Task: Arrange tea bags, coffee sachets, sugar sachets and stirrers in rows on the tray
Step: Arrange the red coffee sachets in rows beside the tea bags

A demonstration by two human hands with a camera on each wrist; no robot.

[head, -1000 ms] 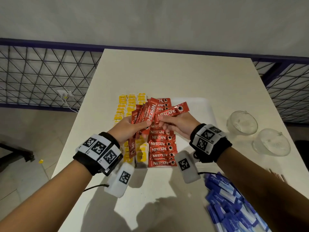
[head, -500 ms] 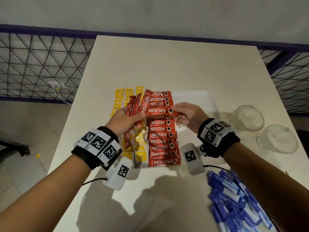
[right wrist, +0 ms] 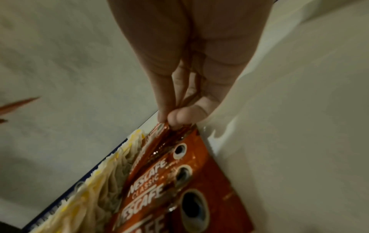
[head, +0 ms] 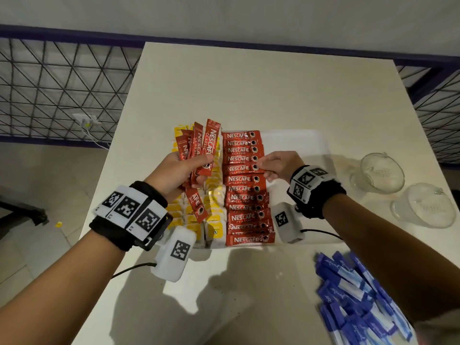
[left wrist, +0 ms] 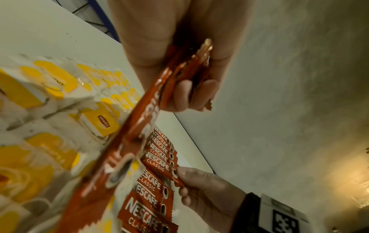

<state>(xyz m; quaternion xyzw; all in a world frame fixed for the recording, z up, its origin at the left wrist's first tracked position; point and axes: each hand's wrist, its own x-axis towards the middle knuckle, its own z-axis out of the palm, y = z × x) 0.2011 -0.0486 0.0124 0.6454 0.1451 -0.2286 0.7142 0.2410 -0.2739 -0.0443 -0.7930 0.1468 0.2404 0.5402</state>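
Note:
A white tray [head: 302,141] lies mid-table. Yellow tea bags [head: 215,231] fill its left side, and a column of red coffee sachets [head: 245,189] lies beside them. My left hand [head: 183,171] grips a fanned bundle of several coffee sachets [head: 202,146] above the tea bags. My right hand [head: 277,165] pinches the right end of one coffee sachet [head: 239,168] in the column, at about its middle. The wrist views show the same: the bundle [left wrist: 185,71] in my left fingers, and a sachet end [right wrist: 169,130] between my right thumb and fingers.
A heap of blue sugar sachets [head: 358,300] lies on the table at the near right. Two upturned glass cups [head: 380,173] [head: 427,206] stand right of the tray. The tray's right half is bare. A wire fence [head: 57,93] runs beyond the table's left edge.
My right hand took one sachet from the left hand's bundle and brought it down into the column. The left hand raised the bundle a little.

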